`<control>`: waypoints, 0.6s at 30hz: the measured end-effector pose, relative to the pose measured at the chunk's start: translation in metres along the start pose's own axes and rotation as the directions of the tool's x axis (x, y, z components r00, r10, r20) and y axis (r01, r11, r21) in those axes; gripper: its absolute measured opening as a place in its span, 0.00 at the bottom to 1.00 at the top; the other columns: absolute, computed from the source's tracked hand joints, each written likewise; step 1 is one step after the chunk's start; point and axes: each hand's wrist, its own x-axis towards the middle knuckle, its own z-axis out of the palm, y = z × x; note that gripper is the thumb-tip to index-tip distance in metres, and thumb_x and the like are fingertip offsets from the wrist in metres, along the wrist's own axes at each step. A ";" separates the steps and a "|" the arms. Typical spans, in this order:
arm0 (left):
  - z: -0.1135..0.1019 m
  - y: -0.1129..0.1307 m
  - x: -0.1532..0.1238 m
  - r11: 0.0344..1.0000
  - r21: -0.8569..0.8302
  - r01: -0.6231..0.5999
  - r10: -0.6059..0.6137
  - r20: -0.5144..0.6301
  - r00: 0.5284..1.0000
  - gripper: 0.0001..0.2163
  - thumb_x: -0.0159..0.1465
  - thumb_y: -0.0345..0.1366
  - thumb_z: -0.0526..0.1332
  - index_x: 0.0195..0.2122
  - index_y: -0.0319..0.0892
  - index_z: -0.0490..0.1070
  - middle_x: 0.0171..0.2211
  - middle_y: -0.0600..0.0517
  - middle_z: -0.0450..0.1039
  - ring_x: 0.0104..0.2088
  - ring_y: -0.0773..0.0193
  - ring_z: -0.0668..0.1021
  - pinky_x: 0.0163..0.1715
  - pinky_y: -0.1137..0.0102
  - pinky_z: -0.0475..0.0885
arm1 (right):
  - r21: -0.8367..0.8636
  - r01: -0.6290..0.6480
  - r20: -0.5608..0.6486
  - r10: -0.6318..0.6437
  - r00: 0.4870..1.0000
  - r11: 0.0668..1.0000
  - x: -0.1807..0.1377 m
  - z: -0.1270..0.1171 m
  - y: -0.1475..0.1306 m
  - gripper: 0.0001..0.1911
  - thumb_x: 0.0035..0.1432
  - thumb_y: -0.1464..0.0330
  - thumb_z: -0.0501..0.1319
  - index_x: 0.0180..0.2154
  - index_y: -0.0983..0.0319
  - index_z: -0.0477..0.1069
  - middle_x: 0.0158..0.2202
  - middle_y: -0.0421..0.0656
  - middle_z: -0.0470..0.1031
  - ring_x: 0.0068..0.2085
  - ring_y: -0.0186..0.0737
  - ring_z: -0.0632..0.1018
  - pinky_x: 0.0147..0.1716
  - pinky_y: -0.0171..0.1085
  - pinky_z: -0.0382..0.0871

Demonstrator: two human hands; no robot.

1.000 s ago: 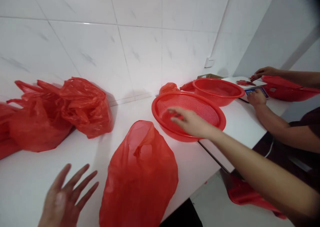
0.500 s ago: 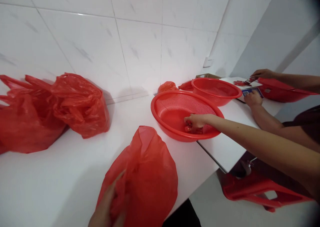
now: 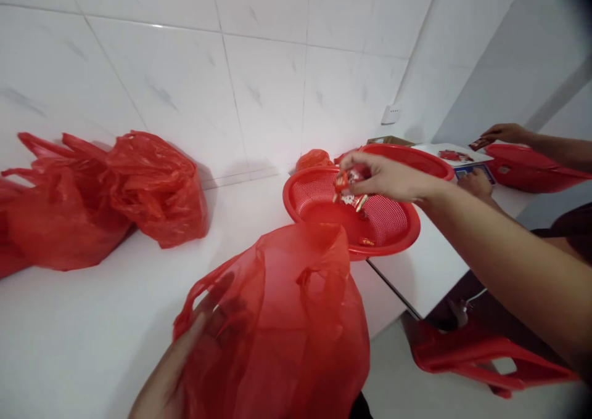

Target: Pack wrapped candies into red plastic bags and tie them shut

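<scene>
My left hand (image 3: 194,339) is at the lower left with a thin red plastic bag (image 3: 296,320). Its fingers show through the film near a handle loop, holding the bag's side, and the bag's mouth is spread wide. Over the red colander basket (image 3: 303,188), my right hand (image 3: 370,175) is closed around several small wrapped packets (image 3: 350,198) in red and white wrappers. Inside the basket, a small packet (image 3: 367,242) with yellow print lies near the front wall. The rim of the bag overlaps the near edge of the basket.
Filled red bags (image 3: 157,188) stand at the left by the tiled wall. A second red basin (image 3: 435,160) sits behind the colander. At right, a co-worker's hands (image 3: 476,182) are near a scale (image 3: 462,171) with red packets on top. A red stool (image 3: 444,357) stands below.
My right hand has risen from the basket's bottom with packets in its grip. My left hand has spread the bag open and brought it up to the basket. The co-worker's far hand moved off the scale.
</scene>
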 end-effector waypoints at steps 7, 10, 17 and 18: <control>0.039 0.001 -0.019 0.978 -0.206 0.005 0.015 0.095 0.995 0.20 0.58 0.41 0.65 0.53 0.50 0.74 0.49 0.48 0.78 0.50 0.51 0.78 0.42 0.67 0.78 | 0.121 0.268 0.288 -0.292 0.912 0.956 -0.048 0.106 -0.087 0.12 0.58 0.73 0.59 0.41 0.55 0.61 0.35 0.34 0.68 0.32 0.30 0.74 0.31 0.30 0.71; 0.033 0.002 -0.020 0.976 -0.199 -0.083 0.084 -0.003 0.996 0.18 0.60 0.42 0.64 0.51 0.50 0.75 0.48 0.50 0.78 0.50 0.52 0.78 0.45 0.66 0.77 | -0.272 0.222 0.410 -0.096 0.907 0.936 -0.047 0.145 -0.055 0.10 0.56 0.71 0.59 0.42 0.57 0.64 0.40 0.41 0.69 0.33 0.33 0.72 0.30 0.32 0.68; 0.016 0.001 -0.022 0.978 -0.079 -0.193 0.188 -0.063 0.980 0.17 0.59 0.49 0.62 0.48 0.53 0.77 0.48 0.53 0.79 0.55 0.51 0.75 0.44 0.68 0.78 | -0.483 0.076 0.425 0.158 0.891 0.872 -0.048 0.126 -0.026 0.33 0.55 0.63 0.62 0.61 0.46 0.58 0.57 0.47 0.65 0.43 0.45 0.76 0.37 0.40 0.70; 0.016 0.001 -0.022 0.979 -0.069 -0.189 0.185 -0.061 0.981 0.18 0.59 0.49 0.62 0.49 0.54 0.77 0.49 0.54 0.78 0.56 0.50 0.73 0.44 0.67 0.78 | -0.430 0.075 0.406 0.118 0.906 0.900 -0.049 0.114 -0.030 0.28 0.56 0.62 0.62 0.59 0.47 0.62 0.54 0.44 0.69 0.44 0.44 0.76 0.37 0.39 0.70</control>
